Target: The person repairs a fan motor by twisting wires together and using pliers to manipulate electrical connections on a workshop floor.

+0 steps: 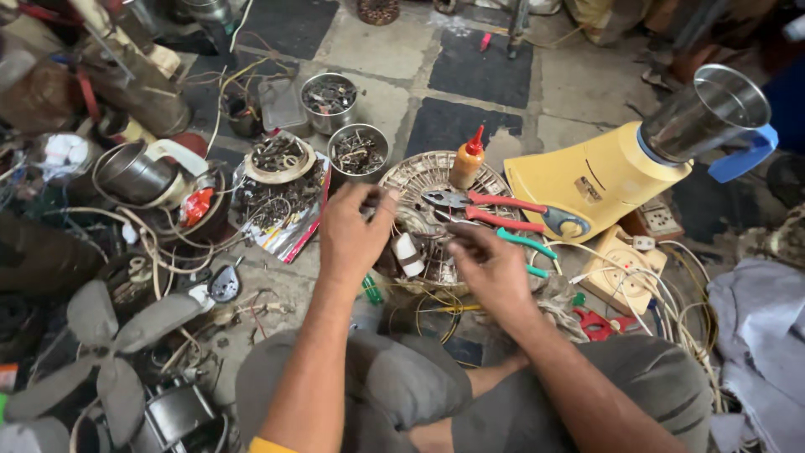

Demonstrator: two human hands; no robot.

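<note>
My left hand (352, 231) hovers over the left side of a round wire fan guard (419, 172) lying flat on the floor, its fingers pinched together on something small that I cannot make out. My right hand (490, 264) is over the guard's near right part, fingers curled, thumb and forefinger pinched. A small white cylindrical part (409, 254) lies between the hands. On the guard lie red-handled pliers (495, 205), a teal-handled tool (528, 245) and an orange squeeze bottle with a red cap (467, 159).
A yellow mixer base with a steel jar (604, 172) lies tilted at the right, next to a beige extension socket box (625, 273). Steel bowls of small metal parts (358, 153) stand to the left. A grey fan blade (105, 335), wires and motor parts crowd the left floor.
</note>
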